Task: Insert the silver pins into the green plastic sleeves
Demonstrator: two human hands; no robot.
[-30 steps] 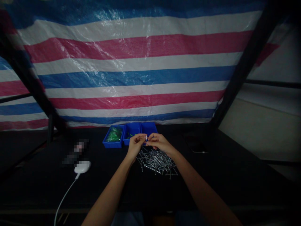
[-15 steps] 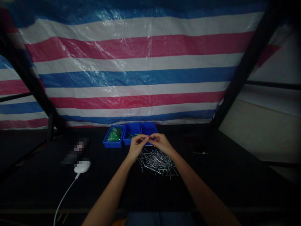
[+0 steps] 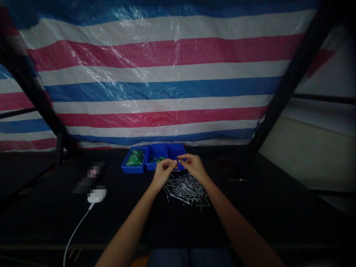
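Left hand (image 3: 164, 172) parted; pin (image 3: 178, 161) in right grip (image 3: 194, 167).

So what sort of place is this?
Probably a makeshift hand-assembly workshop: a striped plastic tarpaulin hangs behind blue plastic parts bins on a black tabletop beside a heap of loose metal pins.

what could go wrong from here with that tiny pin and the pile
The small metal pin pinched between the left hand and right hand could slip and be hard to spot on the dark table. The loose pile of metal pins lies right under the wrists, so a nudge might scatter it.
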